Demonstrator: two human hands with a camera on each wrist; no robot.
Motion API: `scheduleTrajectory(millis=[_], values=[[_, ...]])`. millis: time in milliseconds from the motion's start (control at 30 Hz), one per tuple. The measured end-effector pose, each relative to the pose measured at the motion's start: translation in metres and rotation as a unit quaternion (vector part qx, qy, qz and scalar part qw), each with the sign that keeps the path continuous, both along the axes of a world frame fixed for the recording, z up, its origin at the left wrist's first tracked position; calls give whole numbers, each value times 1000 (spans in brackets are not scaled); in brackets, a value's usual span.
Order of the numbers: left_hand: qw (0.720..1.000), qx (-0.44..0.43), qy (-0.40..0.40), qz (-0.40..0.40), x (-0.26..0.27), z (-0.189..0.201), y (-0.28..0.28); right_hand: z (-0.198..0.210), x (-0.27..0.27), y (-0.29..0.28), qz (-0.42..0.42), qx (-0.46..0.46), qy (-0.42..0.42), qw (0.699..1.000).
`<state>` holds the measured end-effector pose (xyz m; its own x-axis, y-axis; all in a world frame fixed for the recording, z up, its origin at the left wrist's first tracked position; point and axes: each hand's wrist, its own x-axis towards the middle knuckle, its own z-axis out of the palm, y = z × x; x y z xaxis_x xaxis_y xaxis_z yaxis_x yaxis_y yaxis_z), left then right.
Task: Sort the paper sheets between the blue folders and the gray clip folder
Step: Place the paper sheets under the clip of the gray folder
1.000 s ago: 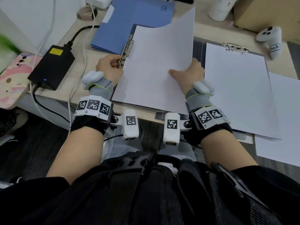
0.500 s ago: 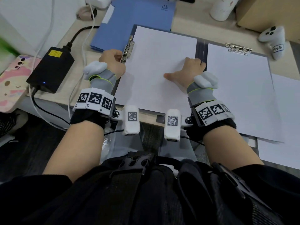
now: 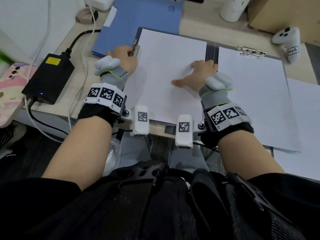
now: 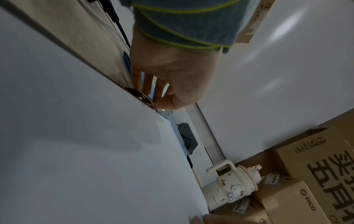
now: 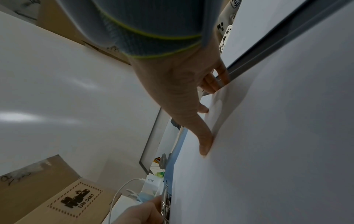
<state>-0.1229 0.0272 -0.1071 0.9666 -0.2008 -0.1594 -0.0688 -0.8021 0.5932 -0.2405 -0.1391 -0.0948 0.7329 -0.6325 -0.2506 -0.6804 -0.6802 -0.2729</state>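
Note:
The gray clip folder (image 3: 212, 54) lies open on the desk. A white paper sheet (image 3: 166, 70) lies flat on its left half. My left hand (image 3: 126, 51) pinches the metal side clip (image 3: 136, 48) at that sheet's left edge; in the left wrist view its fingers (image 4: 147, 89) reach down onto the clip (image 4: 145, 97). My right hand (image 3: 189, 73) holds the sheet's right edge, thumb (image 5: 205, 141) flat on top and fingers (image 5: 212, 84) curled at the edge. The right half holds another sheet (image 3: 251, 94) under a top clip (image 3: 251, 51). A blue folder (image 3: 138, 21) lies behind, to the left.
Loose white sheets (image 3: 304, 118) lie at the far right. A black power adapter (image 3: 49, 77) with cables sits left of the folder. A white controller (image 3: 287, 40), a white bottle (image 3: 232, 9) and a cardboard box (image 3: 284, 13) stand at the back right.
The sheet, raised and tilted a second ago, has come down flat onto the folder's left half. My right hand went down with it; my left hand stayed at the clip.

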Motion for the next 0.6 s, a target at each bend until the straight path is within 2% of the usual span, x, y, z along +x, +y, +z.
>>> scheduleTrajectory(millis=[100, 300, 467, 600], values=[[1000, 15, 6, 0, 3, 1, -5, -1, -1, 0, 3, 2, 2, 1000], [992, -113, 50, 14, 6, 1, -8, -2, -2, -1, 6, -1, 8, 1000], [961, -271, 7, 57, 1, 9, -4, -4, -1, -2, 10, -7, 6, 1000], [947, -312, -48, 62, -1, 3, 8, -8, 1, -3, 14, -14, 12, 1000]])
